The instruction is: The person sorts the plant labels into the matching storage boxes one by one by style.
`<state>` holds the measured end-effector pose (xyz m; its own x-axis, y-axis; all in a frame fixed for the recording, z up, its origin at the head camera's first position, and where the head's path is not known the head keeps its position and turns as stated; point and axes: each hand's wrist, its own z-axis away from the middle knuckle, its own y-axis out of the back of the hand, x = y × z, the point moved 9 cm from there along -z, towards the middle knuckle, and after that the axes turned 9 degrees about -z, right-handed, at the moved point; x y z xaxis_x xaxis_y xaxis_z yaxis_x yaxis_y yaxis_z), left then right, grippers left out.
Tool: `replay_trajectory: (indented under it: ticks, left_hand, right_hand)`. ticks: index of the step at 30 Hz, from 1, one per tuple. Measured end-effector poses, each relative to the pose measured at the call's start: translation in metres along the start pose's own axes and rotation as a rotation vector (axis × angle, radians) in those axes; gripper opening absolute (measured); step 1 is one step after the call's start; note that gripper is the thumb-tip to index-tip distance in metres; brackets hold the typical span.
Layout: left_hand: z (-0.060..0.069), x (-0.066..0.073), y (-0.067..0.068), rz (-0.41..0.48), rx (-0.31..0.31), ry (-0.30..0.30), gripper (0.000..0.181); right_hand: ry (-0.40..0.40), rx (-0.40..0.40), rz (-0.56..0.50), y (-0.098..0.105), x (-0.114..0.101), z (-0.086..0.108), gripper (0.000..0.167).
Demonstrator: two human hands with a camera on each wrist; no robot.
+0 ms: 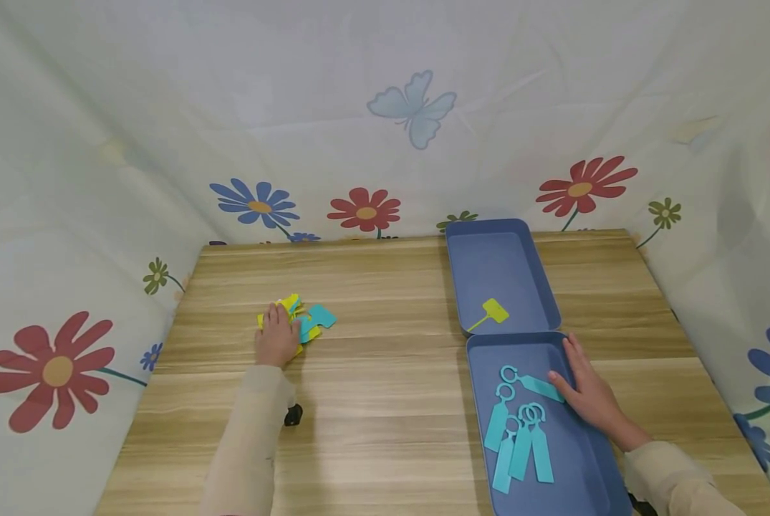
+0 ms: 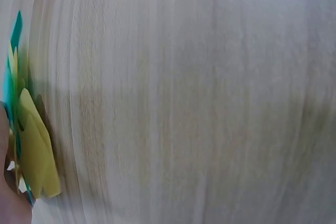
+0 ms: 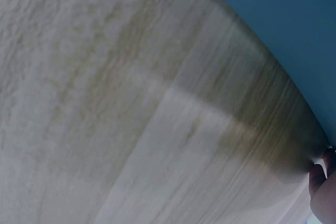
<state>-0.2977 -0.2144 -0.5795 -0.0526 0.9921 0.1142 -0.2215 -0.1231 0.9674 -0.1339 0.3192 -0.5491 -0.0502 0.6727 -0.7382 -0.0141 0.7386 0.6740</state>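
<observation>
My left hand [image 1: 277, 340] rests on a small pile of yellow and teal tags [image 1: 320, 316] at the table's left, its fingers over the pile's left part. The left wrist view has yellow tags [image 2: 37, 150] beside that hand [image 2: 13, 198] at the left edge. On the right, my right hand [image 1: 594, 394] holds the right rim of the nearer blue tray [image 1: 578, 459], thumb inside over a teal tag's end and fingers at the rim. Several teal hook tags [image 1: 522, 448] lie in this tray. One yellow tag [image 1: 496, 310] lies in the farther blue tray [image 1: 494, 258].
The two trays stand end to end on the wood-grain table [image 1: 372, 401]. A white cloth [image 1: 307, 93] with flowers and a butterfly hangs behind the table and at both sides. A small black object [image 1: 293, 415] shows beside the left sleeve [image 1: 249, 437].
</observation>
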Motion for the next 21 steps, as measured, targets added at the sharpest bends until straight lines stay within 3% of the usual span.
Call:
replay_trajectory:
  ticks: [9,14,21]
  left_hand:
    - [0.002,0.001,0.011,0.008,0.046,-0.024,0.046]
    - [0.005,0.002,0.019,0.022,0.112,-0.032,0.039]
    - [0.009,-0.003,0.03,0.074,0.21,0.003,0.036]
  right_hand:
    - [0.012,0.011,0.01,0.001,-0.001,0.001,0.072]
    - [0.031,0.022,0.011,0.002,-0.005,0.001,0.071]
    - [0.022,0.02,0.006,0.002,-0.005,0.001,0.071]
